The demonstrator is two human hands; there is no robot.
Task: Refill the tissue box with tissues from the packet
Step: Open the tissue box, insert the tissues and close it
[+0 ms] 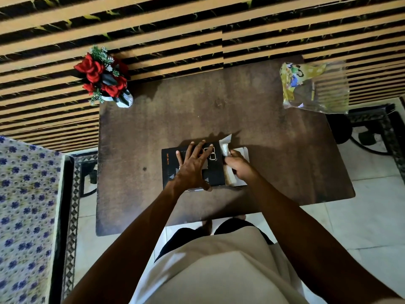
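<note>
While left hand (192,167) lies spread flat on black tissue box (173,172), right hand (238,165) grips tissues (225,149)

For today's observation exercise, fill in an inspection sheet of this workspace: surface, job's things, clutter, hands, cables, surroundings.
Surface: dark brown table, worn and bare in the middle.
Job's things: black tissue box lying flat, right end flaps open; white tissues at that opening; plastic packet at the far right corner, looks mostly empty.
Clutter: red flower arrangement at the far left corner.
Hands: left hand spread flat on the box; right hand closed on the tissues.
Cables: nothing seen.
Surroundings: striped wall, tiled floor, floral cloth at left.
</note>
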